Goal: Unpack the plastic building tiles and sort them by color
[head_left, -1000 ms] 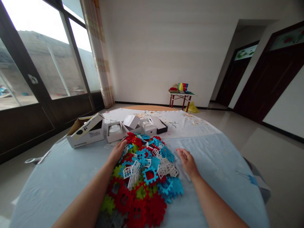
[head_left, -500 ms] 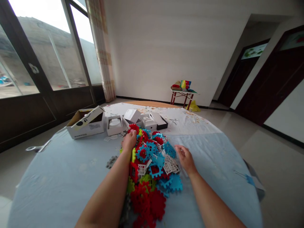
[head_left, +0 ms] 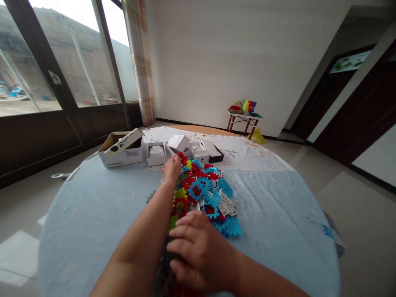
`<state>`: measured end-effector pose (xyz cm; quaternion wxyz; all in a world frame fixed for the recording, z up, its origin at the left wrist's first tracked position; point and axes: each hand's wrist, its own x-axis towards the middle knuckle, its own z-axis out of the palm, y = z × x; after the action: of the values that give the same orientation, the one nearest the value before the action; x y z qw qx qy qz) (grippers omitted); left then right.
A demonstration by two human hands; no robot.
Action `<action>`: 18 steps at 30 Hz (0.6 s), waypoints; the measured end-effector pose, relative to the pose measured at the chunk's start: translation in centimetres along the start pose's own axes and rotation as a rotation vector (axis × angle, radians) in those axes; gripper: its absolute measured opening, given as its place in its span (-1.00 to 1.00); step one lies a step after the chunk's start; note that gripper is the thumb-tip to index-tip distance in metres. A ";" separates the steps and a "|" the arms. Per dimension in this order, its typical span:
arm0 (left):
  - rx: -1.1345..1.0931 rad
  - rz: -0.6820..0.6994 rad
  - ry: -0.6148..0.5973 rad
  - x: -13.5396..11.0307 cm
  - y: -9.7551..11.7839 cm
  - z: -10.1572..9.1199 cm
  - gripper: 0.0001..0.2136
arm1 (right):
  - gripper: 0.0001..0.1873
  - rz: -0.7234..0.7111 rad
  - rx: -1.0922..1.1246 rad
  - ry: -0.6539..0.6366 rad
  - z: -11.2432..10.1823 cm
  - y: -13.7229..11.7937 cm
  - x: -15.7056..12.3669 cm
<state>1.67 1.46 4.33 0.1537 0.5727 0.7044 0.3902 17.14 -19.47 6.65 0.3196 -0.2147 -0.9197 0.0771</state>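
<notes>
A heap of red, blue, green and white plastic puzzle pieces (head_left: 204, 194) lies on a light blue cloth (head_left: 93, 210). My left hand (head_left: 172, 169) reaches to the far end of the heap, its fingers curled down onto the red pieces there. What they hold, if anything, is hidden. My right hand (head_left: 198, 251) lies across the near end of the heap, close to the camera, with its fingers stretched flat over the pieces and touching my left forearm.
Several opened white boxes (head_left: 156, 153) and a larger cardboard box (head_left: 122, 149) stand at the far side of the cloth. A metal tool (head_left: 63, 176) lies at the left edge. A small table (head_left: 243, 119) with colourful things stands by the far wall.
My right hand has moved from the right side of the heap to its near end, over my left forearm. My left hand has reached a little farther along the heap.
</notes>
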 end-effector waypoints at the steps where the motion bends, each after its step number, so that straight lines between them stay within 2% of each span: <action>1: -0.014 -0.006 0.003 0.2 -0.3 -0.2 -0.52 | -0.73 -0.058 -0.020 -0.067 0.7 -1.0 0.4; 5: -0.060 -0.015 0.038 1.4 -2.1 -1.5 -0.52 | -0.65 -0.157 -0.161 -0.253 2.5 -2.7 1.4; 9: -0.045 -0.009 0.063 2.5 -5.1 -3.4 -0.52 | -0.53 -0.181 -0.246 -0.352 3.9 -2.7 1.7; 12: 0.023 -0.003 0.072 2.6 -7.3 -4.6 -0.54 | -0.53 -0.186 -0.282 -0.404 5.3 -2.1 1.3; 15: 0.105 0.046 0.051 2.5 -9.0 -4.8 -0.56 | -0.55 -0.164 -0.272 -0.414 5.8 -1.0 0.7; 18: 0.175 0.107 0.014 2.4 -9.9 -4.0 -0.57 | -0.55 -0.133 -0.263 -0.420 4.8 0.0 0.5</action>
<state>-8.54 1.82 0.31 0.0771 0.6179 0.7052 0.3390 13.80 -19.21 3.19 0.0952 -0.1727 -0.9801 -0.0213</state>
